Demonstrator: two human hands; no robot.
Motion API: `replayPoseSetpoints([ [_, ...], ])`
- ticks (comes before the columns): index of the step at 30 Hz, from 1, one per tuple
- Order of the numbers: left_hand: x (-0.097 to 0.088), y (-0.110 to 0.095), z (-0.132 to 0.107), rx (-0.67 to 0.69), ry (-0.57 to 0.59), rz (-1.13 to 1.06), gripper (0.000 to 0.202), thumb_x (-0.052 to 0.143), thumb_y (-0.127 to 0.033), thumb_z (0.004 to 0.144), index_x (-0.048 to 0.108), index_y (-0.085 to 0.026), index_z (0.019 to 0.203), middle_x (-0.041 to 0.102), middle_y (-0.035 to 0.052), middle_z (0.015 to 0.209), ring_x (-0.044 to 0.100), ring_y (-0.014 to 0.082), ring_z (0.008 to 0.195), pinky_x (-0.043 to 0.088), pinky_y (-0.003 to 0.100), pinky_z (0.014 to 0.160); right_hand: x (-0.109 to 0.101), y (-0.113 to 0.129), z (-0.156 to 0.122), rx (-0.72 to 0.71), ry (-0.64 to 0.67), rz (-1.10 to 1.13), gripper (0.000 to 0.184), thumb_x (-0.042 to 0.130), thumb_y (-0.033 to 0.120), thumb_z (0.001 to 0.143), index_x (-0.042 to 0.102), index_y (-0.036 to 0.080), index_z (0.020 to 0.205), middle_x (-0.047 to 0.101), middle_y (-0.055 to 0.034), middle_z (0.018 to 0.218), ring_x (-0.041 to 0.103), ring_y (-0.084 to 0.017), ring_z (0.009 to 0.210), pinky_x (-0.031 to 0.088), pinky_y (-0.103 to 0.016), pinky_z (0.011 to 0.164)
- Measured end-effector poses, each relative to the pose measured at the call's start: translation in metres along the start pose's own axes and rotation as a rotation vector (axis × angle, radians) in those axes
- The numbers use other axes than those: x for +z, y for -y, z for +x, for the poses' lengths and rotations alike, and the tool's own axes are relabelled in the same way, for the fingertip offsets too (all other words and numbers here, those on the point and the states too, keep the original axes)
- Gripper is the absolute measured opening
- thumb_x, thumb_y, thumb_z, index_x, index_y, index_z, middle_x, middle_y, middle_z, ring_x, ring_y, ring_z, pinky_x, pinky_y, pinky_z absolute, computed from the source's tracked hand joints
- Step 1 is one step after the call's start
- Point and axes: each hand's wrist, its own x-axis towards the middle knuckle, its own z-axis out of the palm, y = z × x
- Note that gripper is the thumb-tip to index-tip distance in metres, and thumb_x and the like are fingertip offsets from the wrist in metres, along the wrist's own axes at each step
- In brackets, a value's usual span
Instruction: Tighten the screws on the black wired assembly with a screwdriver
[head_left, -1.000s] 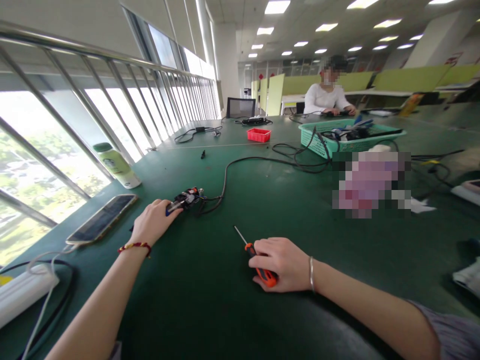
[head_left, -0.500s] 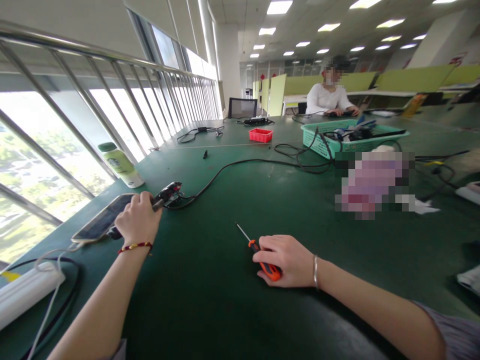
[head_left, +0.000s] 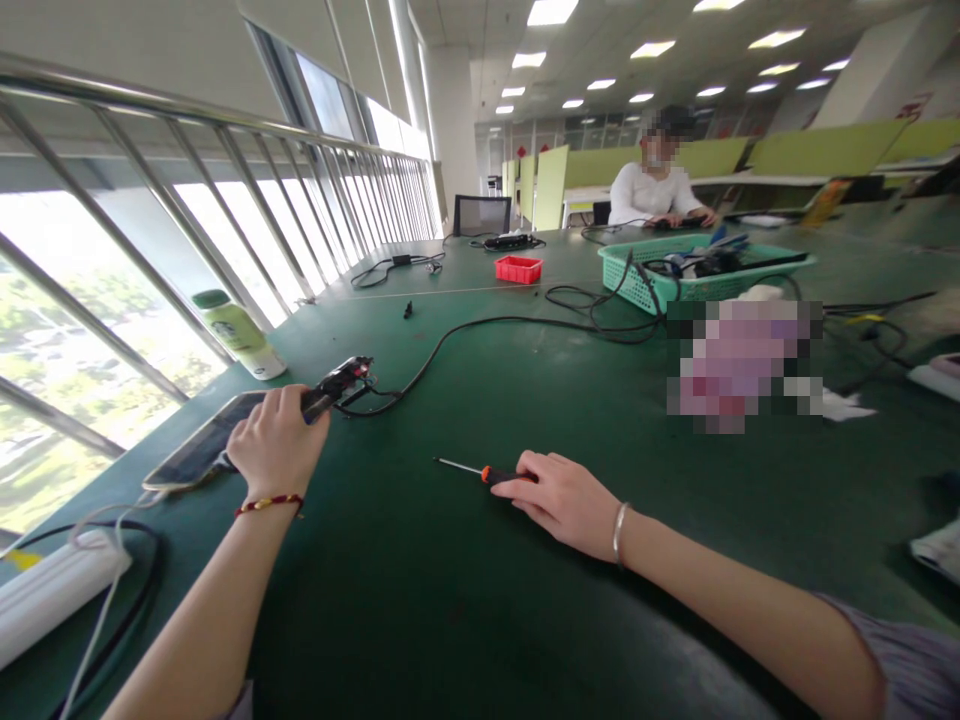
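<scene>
My left hand point(head_left: 276, 440) is wrapped round a long black device point(head_left: 339, 384) whose far end looks opened, with small inner parts showing. Its exact kind I cannot make out, and my fingers hide its middle. A black cord point(head_left: 480, 321) runs from that end across the table. In my right hand point(head_left: 566, 503) lies a screwdriver point(head_left: 489, 475) with an orange and black handle, its thin shaft pointing left, apart from the device. A phone or tablet point(head_left: 196, 445) lies just beyond my left wrist.
A green-and-white bottle point(head_left: 238, 335) stands by the railing point(head_left: 225, 180). Further back are a red tray point(head_left: 518, 270) and a turquoise basket point(head_left: 637, 283) of cables and tools. A white power strip point(head_left: 64, 595) sits at near left. Across the table sits a person in white point(head_left: 649, 193).
My right hand has turned the screwdriver so that its shaft lies flatter and its tip sits further left. The left hand still holds the black device, which has shifted slightly.
</scene>
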Motion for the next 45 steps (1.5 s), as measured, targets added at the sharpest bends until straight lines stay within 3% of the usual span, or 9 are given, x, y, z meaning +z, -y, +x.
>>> replayPoseSetpoints([
  [4, -0.003, -0.017, -0.007, 0.209, -0.051, -0.082, 0.039, 0.037, -0.044, 0.093, 0.059, -0.016, 0.109, 0.064, 0.0108, 0.103, 0.057, 0.0284, 0.098, 0.04, 0.036, 0.08, 0.0, -0.001, 0.0, 0.176, -0.151, 0.112, 0.025, 0.041, 0.018, 0.092, 0.064, 0.02, 0.101, 0.052, -0.0072, 0.098, 0.05, -0.011, 0.066, 0.046, -0.027, 0.061],
  [9, -0.006, -0.065, -0.016, 0.579, 0.08, -0.302, 0.027, 0.048, -0.034, 0.09, 0.059, -0.02, 0.111, 0.062, 0.0079, 0.11, 0.054, 0.0255, 0.105, 0.038, 0.038, 0.093, -0.002, -0.016, -0.001, 0.325, -0.471, 0.151, 0.023, 0.045, 0.018, 0.088, 0.058, 0.023, 0.106, 0.049, -0.0062, 0.101, 0.056, -0.013, 0.074, 0.05, -0.028, 0.066],
  [17, 0.004, -0.151, -0.015, 0.746, 0.254, -0.497, 0.032, 0.061, -0.036, 0.084, 0.061, -0.022, 0.113, 0.058, 0.0064, 0.112, 0.045, 0.0249, 0.108, 0.038, 0.039, 0.094, 0.003, -0.049, 0.001, 0.49, -0.586, 0.188, 0.024, 0.05, 0.014, 0.08, 0.06, 0.023, 0.099, 0.053, -0.006, 0.1, 0.06, -0.019, 0.087, 0.052, -0.035, 0.075],
  [22, 0.011, -0.172, -0.009, 0.747, 0.261, -0.513, 0.031, 0.055, -0.028, 0.089, 0.059, -0.02, 0.118, 0.06, 0.0074, 0.114, 0.046, 0.0238, 0.11, 0.038, 0.038, 0.097, 0.002, -0.064, -0.001, 0.51, -0.573, 0.164, 0.024, 0.056, 0.018, 0.078, 0.06, 0.022, 0.101, 0.054, -0.0057, 0.097, 0.059, -0.02, 0.086, 0.051, -0.036, 0.076],
  [26, 0.017, -0.148, 0.0, 0.686, 0.202, -0.444, 0.035, 0.055, -0.027, 0.088, 0.056, -0.02, 0.122, 0.055, 0.0107, 0.123, 0.047, 0.0259, 0.113, 0.038, 0.041, 0.099, 0.002, -0.067, -0.001, 0.483, -0.529, 0.143, 0.018, 0.057, 0.02, 0.078, 0.062, 0.024, 0.094, 0.053, -0.004, 0.092, 0.058, -0.02, 0.085, 0.051, -0.035, 0.075],
  [33, 0.026, -0.047, 0.012, 0.121, 0.286, -0.271, 0.037, 0.038, -0.01, 0.082, 0.065, -0.02, 0.106, 0.057, 0.0109, 0.111, 0.055, 0.0276, 0.106, 0.047, 0.039, 0.086, 0.004, -0.063, -0.001, 0.495, -0.505, 0.132, 0.025, 0.055, 0.017, 0.078, 0.061, 0.024, 0.101, 0.053, -0.006, 0.098, 0.057, -0.022, 0.089, 0.051, -0.038, 0.077],
  [36, 0.034, -0.018, 0.011, -0.034, 0.345, -0.185, 0.035, 0.039, -0.02, 0.084, 0.064, -0.019, 0.109, 0.056, 0.0141, 0.111, 0.055, 0.0317, 0.106, 0.048, 0.041, 0.083, 0.004, -0.063, -0.001, 0.501, -0.486, 0.13, 0.025, 0.054, 0.016, 0.078, 0.061, 0.023, 0.101, 0.053, -0.0065, 0.098, 0.057, -0.022, 0.09, 0.051, -0.039, 0.08],
  [39, 0.042, -0.007, 0.011, -0.068, 0.388, -0.187, 0.038, 0.038, -0.031, 0.088, 0.064, -0.017, 0.111, 0.057, 0.016, 0.11, 0.054, 0.0322, 0.106, 0.046, 0.042, 0.087, 0.003, -0.062, -0.001, 0.514, -0.473, 0.122, 0.027, 0.054, 0.015, 0.078, 0.061, 0.023, 0.103, 0.053, -0.0069, 0.099, 0.057, -0.022, 0.091, 0.052, -0.038, 0.079],
  [45, 0.048, -0.017, 0.01, 0.012, 0.374, -0.277, 0.037, 0.04, -0.035, 0.087, 0.066, -0.015, 0.103, 0.059, 0.014, 0.1, 0.055, 0.0279, 0.101, 0.044, 0.039, 0.093, 0.002, -0.061, -0.002, 0.528, -0.457, 0.115, 0.03, 0.055, 0.015, 0.077, 0.06, 0.022, 0.106, 0.053, -0.007, 0.101, 0.058, -0.023, 0.093, 0.053, -0.038, 0.079],
])
